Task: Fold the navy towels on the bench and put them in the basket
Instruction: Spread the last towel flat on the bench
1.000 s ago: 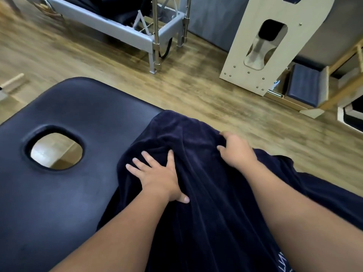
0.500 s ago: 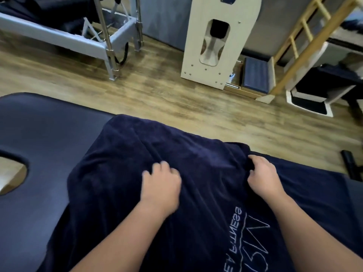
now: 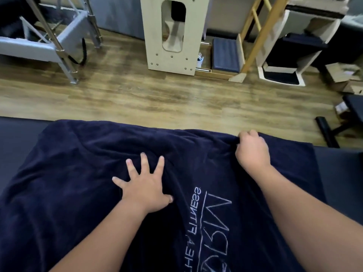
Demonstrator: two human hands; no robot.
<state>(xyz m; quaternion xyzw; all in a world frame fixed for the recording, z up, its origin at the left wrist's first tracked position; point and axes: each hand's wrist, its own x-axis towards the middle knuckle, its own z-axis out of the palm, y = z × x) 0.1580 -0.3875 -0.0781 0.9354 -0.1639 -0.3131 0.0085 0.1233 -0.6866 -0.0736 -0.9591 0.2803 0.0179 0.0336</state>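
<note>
A navy towel (image 3: pixel 78 173) with pale stitched lettering lies spread over the dark padded bench (image 3: pixel 17 134), covering most of it. My left hand (image 3: pixel 143 185) presses flat on the towel's middle with fingers spread. My right hand (image 3: pixel 251 150) grips a bunched fold of the towel at its far edge, fingers curled into the cloth. No basket is in view.
Beyond the bench lies wooden floor (image 3: pixel 157 99). A grey metal frame (image 3: pixel 49 46) stands at the far left, a pale wooden panel (image 3: pixel 172 36) in the middle, a wooden ladder (image 3: pixel 259 36) and a padded box (image 3: pixel 225 54) to the right. Cardboard boxes (image 3: pixel 343 77) sit far right.
The view has swung right, so the bench's face hole has left the frame. My left hand went from curled to flat with spread fingers. My right hand keeps its grip on the far edge.
</note>
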